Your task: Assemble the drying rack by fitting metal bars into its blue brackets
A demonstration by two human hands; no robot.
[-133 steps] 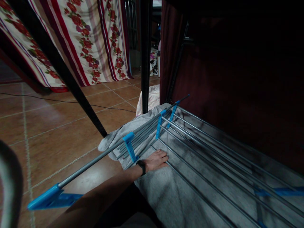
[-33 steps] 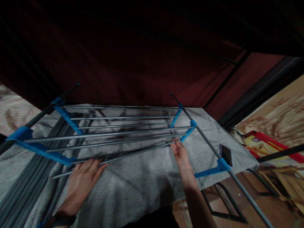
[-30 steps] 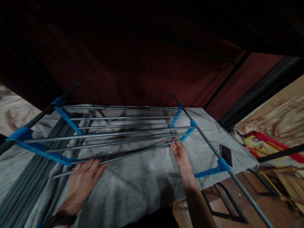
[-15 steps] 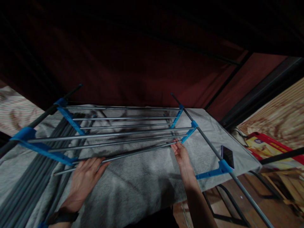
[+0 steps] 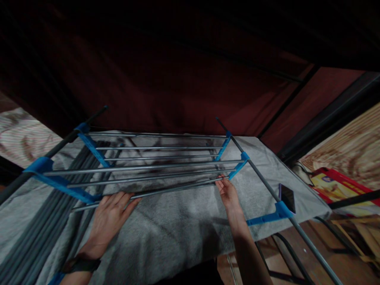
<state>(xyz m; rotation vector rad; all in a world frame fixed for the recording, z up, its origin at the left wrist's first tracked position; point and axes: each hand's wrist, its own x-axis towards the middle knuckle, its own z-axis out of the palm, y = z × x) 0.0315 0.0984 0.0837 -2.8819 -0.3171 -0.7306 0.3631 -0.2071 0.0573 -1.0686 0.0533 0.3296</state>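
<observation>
A rack of grey metal tubes joined by blue plastic brackets (image 5: 63, 184) stands over a cloth-covered table. My left hand (image 5: 110, 215) is wrapped over a thin metal rod (image 5: 166, 190) near its left end, with a wristwatch (image 5: 81, 264) on that wrist. Between the fingertips of my right hand (image 5: 228, 194) is the rod's other end, close to the right blue bracket (image 5: 236, 168). The rod lies low along the rack's front bars, and my fingers hide parts of it. Farther right, another blue bracket (image 5: 268, 215) juts from the right pole with no bar on it.
Several loose grey tubes (image 5: 44, 221) lie on the grey cloth (image 5: 172, 237) at the left. A phone (image 5: 287, 198) rests beside the right pole (image 5: 263, 178). Beyond the table's right edge are a red and yellow package (image 5: 335, 184) and a wooden frame (image 5: 356, 237).
My left hand has shifted slightly right and up with the rod, whose left end now sits closer to the left bracket. The right hand keeps its grip. The whole view has moved a little.
</observation>
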